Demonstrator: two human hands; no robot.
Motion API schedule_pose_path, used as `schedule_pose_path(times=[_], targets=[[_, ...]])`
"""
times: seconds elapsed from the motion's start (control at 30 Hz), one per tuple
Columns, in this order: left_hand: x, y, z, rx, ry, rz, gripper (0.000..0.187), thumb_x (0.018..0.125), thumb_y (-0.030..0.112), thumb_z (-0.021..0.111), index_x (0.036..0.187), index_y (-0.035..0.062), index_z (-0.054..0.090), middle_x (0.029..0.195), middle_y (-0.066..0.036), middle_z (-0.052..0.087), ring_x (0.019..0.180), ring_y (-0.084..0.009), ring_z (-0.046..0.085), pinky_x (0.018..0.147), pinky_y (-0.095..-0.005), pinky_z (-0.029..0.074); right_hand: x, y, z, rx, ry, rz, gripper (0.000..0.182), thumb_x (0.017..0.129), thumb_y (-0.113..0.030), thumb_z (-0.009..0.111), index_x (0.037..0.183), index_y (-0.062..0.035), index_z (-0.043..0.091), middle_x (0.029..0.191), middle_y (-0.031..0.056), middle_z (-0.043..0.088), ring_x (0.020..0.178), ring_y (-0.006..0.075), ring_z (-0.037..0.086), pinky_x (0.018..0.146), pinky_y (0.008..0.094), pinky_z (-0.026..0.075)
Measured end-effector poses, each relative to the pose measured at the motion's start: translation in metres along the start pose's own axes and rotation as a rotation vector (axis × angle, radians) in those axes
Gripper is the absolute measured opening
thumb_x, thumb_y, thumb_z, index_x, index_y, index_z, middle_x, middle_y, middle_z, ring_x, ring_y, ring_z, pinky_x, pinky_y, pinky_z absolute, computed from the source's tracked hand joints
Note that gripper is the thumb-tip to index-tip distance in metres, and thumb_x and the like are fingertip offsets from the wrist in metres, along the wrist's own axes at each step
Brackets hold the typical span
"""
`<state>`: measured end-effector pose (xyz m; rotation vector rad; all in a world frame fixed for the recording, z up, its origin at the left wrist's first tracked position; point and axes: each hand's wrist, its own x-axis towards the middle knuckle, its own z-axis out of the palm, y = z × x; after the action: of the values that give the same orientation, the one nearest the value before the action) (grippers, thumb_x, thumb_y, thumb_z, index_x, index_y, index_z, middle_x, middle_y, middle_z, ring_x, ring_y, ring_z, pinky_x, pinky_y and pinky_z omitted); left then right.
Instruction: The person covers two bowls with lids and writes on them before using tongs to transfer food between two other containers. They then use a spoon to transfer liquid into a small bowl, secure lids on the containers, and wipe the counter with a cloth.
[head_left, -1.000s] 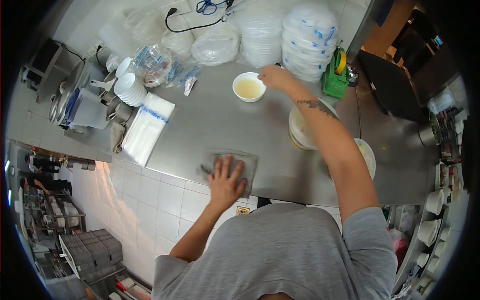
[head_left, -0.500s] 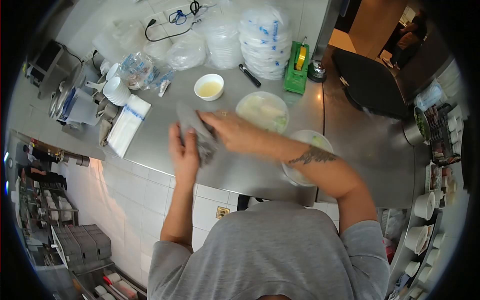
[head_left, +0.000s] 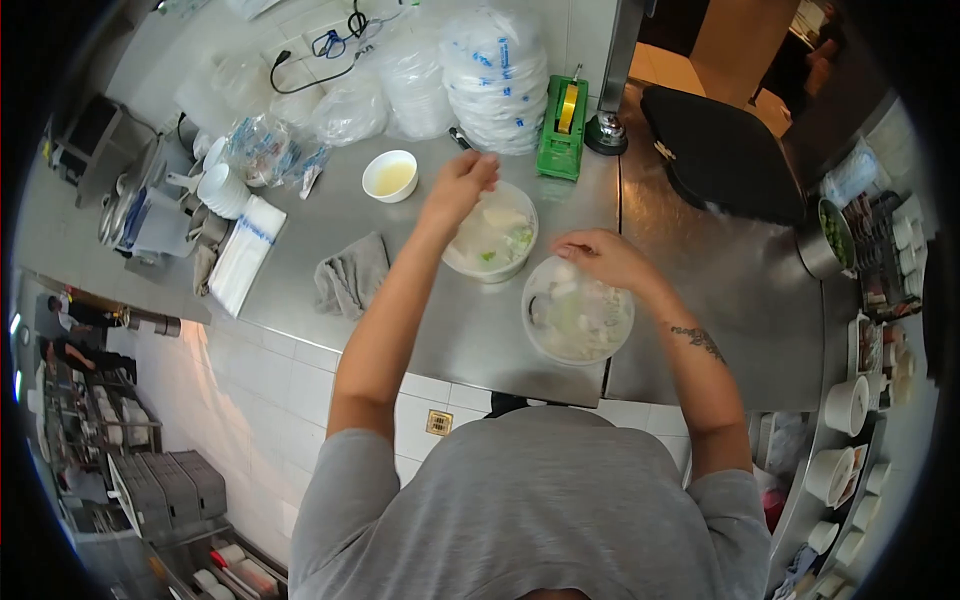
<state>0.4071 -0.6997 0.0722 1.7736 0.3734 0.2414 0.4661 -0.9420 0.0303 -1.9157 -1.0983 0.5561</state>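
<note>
My left hand (head_left: 462,190) is over the upper left edge of a round lidded container (head_left: 490,255) with pale and green contents. Its fingers are bent and close together; whatever they hold, if anything, is hidden. A second lidded container (head_left: 578,325) stands nearer to me on the right. Over its top edge is my right hand (head_left: 605,258), fingers stretched to the left and holding nothing visible. A crumpled grey cloth (head_left: 350,277) lies left of my left forearm. Just behind my left hand is a black pen (head_left: 459,138), partly hidden.
A white bowl (head_left: 390,177) of yellowish liquid sits at the back left. Behind are stacked plastic lids (head_left: 495,80), a green tape dispenser (head_left: 563,130) and a bell (head_left: 606,134). White bags (head_left: 247,255) lie left; a black board (head_left: 725,155) lies right.
Both hands have let go of the grey cloth, which now lies on the counter. They have moved right to the two containers. The view has shifted slightly.
</note>
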Motion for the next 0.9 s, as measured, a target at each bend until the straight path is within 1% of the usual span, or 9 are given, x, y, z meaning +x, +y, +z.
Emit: schedule_pose_path(times=[0.13, 0.2, 0.3, 0.4, 0.53, 0.6, 0.67, 0.73, 0.9], targets=[[0.102, -0.024, 0.058, 0.144, 0.062, -0.016, 0.046, 0.086, 0.042, 0.057, 0.099, -0.0012, 0.064, 0.09, -0.011, 0.064, 0.08, -0.021, 0.06, 0.074, -0.0334, 0.045, 0.027, 0.051, -0.014, 0.062, 0.184, 0.12, 0.029, 0.085, -0.029, 0.063, 0.086, -0.0007, 0.066, 0.072, 0.0076, 0.064, 0.071, 0.0192, 0.061, 0.069, 0.0315, 0.049], [0.137, -0.028, 0.084, 0.298, 0.032, -0.041, 0.044, 0.084, 0.037, 0.059, 0.108, 0.0005, 0.062, 0.099, -0.014, 0.064, 0.097, -0.0325, 0.06, 0.083, -0.0442, 0.045, 0.048, 0.045, -0.031, 0.348, 0.322, 0.309, 0.029, 0.086, -0.031, 0.063, 0.09, -0.002, 0.065, 0.08, 0.0072, 0.064, 0.078, 0.0192, 0.061, 0.072, 0.0326, 0.049], [0.155, -0.027, 0.121, 0.507, 0.22, -0.134, 0.041, 0.082, 0.035, 0.059, 0.101, -0.0008, 0.065, 0.117, -0.021, 0.054, 0.115, -0.038, 0.048, 0.092, -0.0505, 0.04, 0.08, 0.042, -0.04, 0.723, 0.461, 0.446, 0.032, 0.089, -0.034, 0.06, 0.098, -0.0032, 0.061, 0.098, 0.0092, 0.061, 0.092, 0.0202, 0.059, 0.081, 0.0343, 0.047], [0.163, -0.024, 0.125, 0.334, 0.246, -0.158, 0.032, 0.081, 0.029, 0.059, 0.093, -0.0006, 0.067, 0.127, -0.022, 0.045, 0.12, -0.0408, 0.039, 0.095, -0.0538, 0.036, 0.11, 0.047, -0.042, 0.986, 0.519, 0.525, 0.042, 0.089, -0.04, 0.058, 0.106, -0.0016, 0.056, 0.112, 0.0114, 0.057, 0.102, 0.0222, 0.055, 0.087, 0.0367, 0.045], [0.118, -0.019, 0.109, 0.176, 0.173, 0.115, 0.023, 0.077, 0.018, 0.062, 0.087, -0.0025, 0.065, 0.112, -0.023, 0.051, 0.106, -0.04, 0.046, 0.085, -0.0501, 0.04, 0.13, 0.048, -0.035, 1.155, 0.539, 0.586, 0.049, 0.087, -0.044, 0.058, 0.107, 0.0008, 0.056, 0.111, 0.0122, 0.057, 0.102, 0.0244, 0.055, 0.088, 0.0391, 0.045], [0.052, -0.019, 0.081, 0.157, 0.021, 0.324, 0.017, 0.076, 0.009, 0.06, 0.086, -0.0056, 0.06, 0.098, -0.026, 0.052, 0.093, -0.0397, 0.049, 0.076, -0.0475, 0.039, 0.132, 0.046, -0.03, 1.178, 0.536, 0.564, 0.05, 0.087, -0.043, 0.056, 0.11, 0.0009, 0.055, 0.111, 0.0129, 0.058, 0.103, 0.0249, 0.054, 0.089, 0.0394, 0.043], [-0.032, -0.021, 0.061, 0.164, 0.114, 0.503, 0.01, 0.081, 0.003, 0.057, 0.086, -0.0034, 0.052, 0.092, -0.021, 0.049, 0.087, -0.0363, 0.048, 0.073, -0.0428, 0.04, 0.135, 0.043, -0.03, 1.186, 0.549, 0.559, 0.046, 0.087, -0.04, 0.054, 0.109, 0.0004, 0.056, 0.109, 0.0128, 0.059, 0.101, 0.0244, 0.054, 0.087, 0.0391, 0.043], [-0.091, -0.027, 0.047, 0.01, 0.065, 0.331, 0.009, 0.088, 0.007, 0.055, 0.083, -0.0001, 0.051, 0.099, -0.009, 0.048, 0.085, -0.017, 0.049, 0.073, -0.0265, 0.041, 0.137, 0.041, -0.027, 1.186, 0.577, 0.587, 0.038, 0.086, -0.033, 0.054, 0.106, -0.0006, 0.058, 0.105, 0.0118, 0.061, 0.098, 0.023, 0.055, 0.084, 0.0381, 0.044], [-0.135, -0.033, 0.038, -0.021, 0.034, 0.214, 0.008, 0.088, 0.006, 0.055, 0.082, 0.0013, 0.052, 0.105, -0.007, 0.047, 0.085, -0.0144, 0.049, 0.069, -0.0256, 0.041, 0.148, 0.054, -0.02, 1.189, 0.647, 0.603, 0.021, 0.083, -0.019, 0.056, 0.097, -0.0039, 0.061, 0.095, 0.0088, 0.063, 0.085, 0.0204, 0.057, 0.076, 0.0393, 0.044]])
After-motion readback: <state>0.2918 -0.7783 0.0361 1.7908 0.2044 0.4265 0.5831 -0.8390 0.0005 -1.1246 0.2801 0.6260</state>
